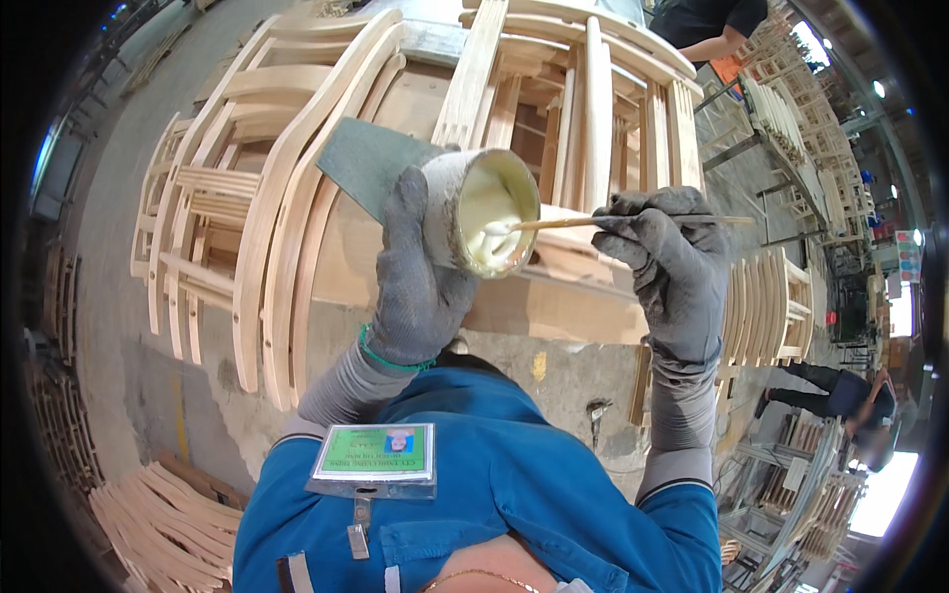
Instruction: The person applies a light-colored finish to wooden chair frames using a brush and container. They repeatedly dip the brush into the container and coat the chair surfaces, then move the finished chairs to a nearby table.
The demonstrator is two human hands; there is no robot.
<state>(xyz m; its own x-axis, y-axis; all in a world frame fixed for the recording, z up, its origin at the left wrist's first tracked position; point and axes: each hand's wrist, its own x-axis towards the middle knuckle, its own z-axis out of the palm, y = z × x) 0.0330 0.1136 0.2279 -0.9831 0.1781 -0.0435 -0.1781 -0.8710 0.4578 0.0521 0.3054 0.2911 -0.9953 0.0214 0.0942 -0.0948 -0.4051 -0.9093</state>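
Note:
My left hand [410,296], in a grey glove, is closed around a small round cup [447,203] tilted toward the right. Pale cream paste [491,198] coats the inside of the cup. A flat grey-green sheet [371,163] sticks out between that hand and the cup, to the left; how it is held is hidden. My gloved right hand [677,262] pinches a thin wooden stick [568,223]. The stick's whitened left end reaches into the cup's mouth, at the paste, and its other end passes out to the right beyond the fingers.
Pale wooden chair frames [282,188] stand at the left, with more slatted frames [598,119] just beyond the cup. A wooden board [554,308] lies under my hands. Curved wooden parts [168,524] are piled at lower left. Other people [850,395] are at the right and far edge.

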